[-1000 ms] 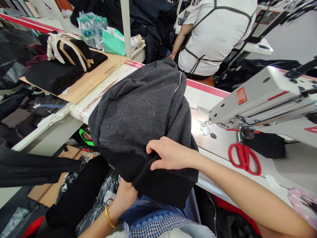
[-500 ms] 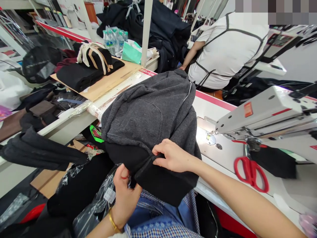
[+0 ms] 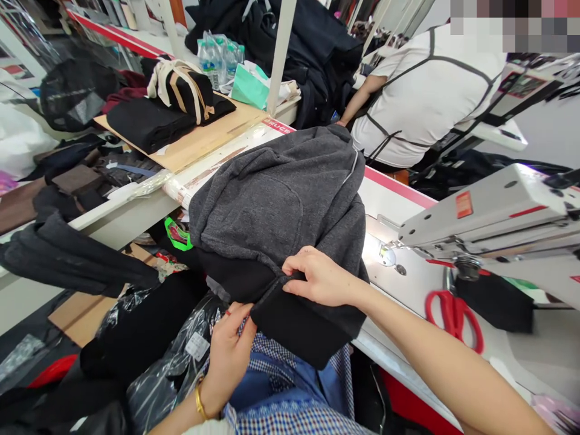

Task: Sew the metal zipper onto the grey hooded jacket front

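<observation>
A dark grey garment with a curved pocket seam lies over the front of the sewing table. Its black hem band hangs over the table edge above my lap. My right hand pinches the seam where the grey cloth meets the band. Lower and to the left, my left hand has its thumb and fingers closed on the band's lower edge at the same seam. The garment's underside is hidden.
To the right stands a white sewing machine, its needle area lit. Red-handled scissors and a black cloth piece lie below its arm. A person in a white shirt sits beyond. Folded black cloth rests on a board at left.
My left hand has turned and closed its fingers on the lower edge of the band, where they were apart before. My right hand keeps its pinch. The whole view has shifted slightly.
</observation>
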### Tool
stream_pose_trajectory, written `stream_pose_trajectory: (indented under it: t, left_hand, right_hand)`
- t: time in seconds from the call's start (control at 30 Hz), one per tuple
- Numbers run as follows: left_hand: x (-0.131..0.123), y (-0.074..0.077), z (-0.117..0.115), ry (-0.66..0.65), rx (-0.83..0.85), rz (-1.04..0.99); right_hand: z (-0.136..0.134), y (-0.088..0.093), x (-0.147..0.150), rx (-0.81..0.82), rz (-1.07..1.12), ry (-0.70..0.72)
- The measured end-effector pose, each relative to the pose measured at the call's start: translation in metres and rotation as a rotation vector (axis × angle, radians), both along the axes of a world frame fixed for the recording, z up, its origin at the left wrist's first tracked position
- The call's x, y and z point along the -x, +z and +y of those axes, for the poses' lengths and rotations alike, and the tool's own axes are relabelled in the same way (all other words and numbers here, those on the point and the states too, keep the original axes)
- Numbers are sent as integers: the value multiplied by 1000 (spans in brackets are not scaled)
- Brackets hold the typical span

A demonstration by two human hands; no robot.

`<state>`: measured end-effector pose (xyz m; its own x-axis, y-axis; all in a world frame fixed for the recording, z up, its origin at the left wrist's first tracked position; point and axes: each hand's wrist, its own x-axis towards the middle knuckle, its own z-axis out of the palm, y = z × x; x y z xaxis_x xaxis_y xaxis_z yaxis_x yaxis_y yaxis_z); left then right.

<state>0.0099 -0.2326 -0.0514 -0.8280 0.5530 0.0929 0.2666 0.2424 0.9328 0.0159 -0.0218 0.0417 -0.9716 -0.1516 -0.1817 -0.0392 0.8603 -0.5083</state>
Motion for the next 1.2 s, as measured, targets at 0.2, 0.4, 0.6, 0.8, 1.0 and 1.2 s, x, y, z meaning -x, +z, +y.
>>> stream_pose_trajectory:
  t: [0.2,0.4,0.6,0.8,1.0,1.2]
  left_hand:
    - [-5,3,10,57,-157,-228]
    - [-3,-1,20,224,-292,-239]
    - [4,-1,29,264,-423,-329]
    - [9,1,31,233,-499,-497]
    - [7,3,23,190,-286,-391]
    - [8,8,18,170,-108,-105]
  right_hand:
    - [3,-5,0,60,-34,-37]
    - [6,-6,2,115,-56,-63]
    - [7,-6,5,132,-34,-90]
    - [6,-3,5,4,122,-46]
    - [-50,-6,-37,-284,686,-38]
    - [-76,-29,-59,-287,618,-136]
